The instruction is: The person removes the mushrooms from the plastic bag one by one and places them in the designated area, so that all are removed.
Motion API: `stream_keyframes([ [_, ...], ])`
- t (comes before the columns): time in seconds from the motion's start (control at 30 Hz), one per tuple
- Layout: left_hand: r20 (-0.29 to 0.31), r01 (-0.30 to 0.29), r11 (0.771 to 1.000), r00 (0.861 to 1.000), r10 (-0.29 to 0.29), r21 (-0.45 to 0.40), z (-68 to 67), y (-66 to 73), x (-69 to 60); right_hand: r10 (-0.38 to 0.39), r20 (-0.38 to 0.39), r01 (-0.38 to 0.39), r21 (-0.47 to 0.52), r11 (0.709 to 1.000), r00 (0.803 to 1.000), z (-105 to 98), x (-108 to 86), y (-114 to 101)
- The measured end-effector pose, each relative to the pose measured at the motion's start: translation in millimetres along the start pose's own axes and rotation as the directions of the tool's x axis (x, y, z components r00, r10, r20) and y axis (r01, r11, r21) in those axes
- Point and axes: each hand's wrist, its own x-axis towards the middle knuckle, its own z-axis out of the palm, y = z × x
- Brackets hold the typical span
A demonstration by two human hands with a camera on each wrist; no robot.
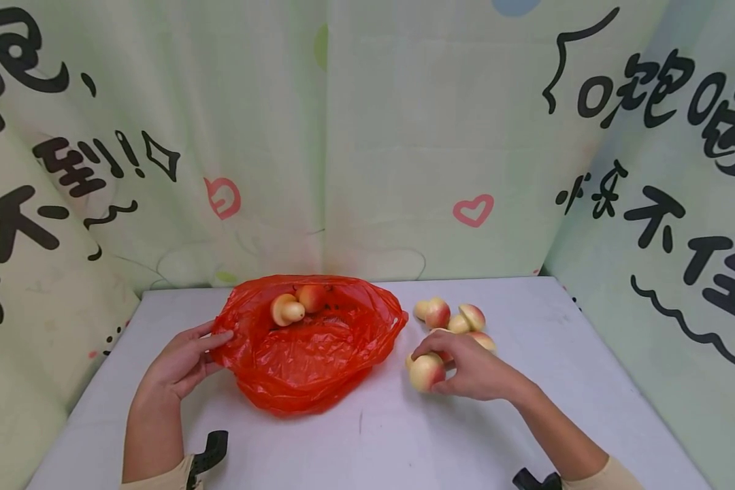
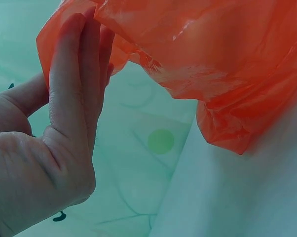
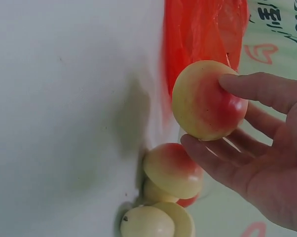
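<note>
A red plastic bag (image 1: 318, 367) lies with its mouth spread wide on the table, and two yellow-and-red gourds (image 1: 284, 309) show inside it. At the bag's left side, my left hand (image 1: 184, 361) pinches the rim, thumb on the inner face and fingers behind the film. To the right of the bag, my right hand (image 1: 474, 367) holds a gourd (image 3: 207, 101) between thumb and fingertips, its round red-blushed end facing the right wrist camera. In that view the gourd appears raised off the table. Its smaller lobe is mostly hidden.
Several more gourds (image 1: 437, 314) lie in a cluster just beyond my right hand, some partly covered by it. They sit on a white-covered table (image 1: 367, 456). Pale green curtains (image 1: 392, 136) with black lettering stand behind and at both sides.
</note>
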Motion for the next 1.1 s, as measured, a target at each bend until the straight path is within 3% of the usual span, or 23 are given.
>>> stream_keyframes([
  [0.7,0.005,-0.009,1.0,1.0,0.009,0.013,0.9,-0.8,0.0,-0.043,-0.029,0.04,-0.102,0.994,0.999,8,-1.9,6],
  [1.1,0.003,-0.002,1.0,1.0,0.002,0.009,3.1,-0.3,0.1,0.005,-0.022,-0.006,-0.049,0.999,1.0,12,-4.8,9],
])
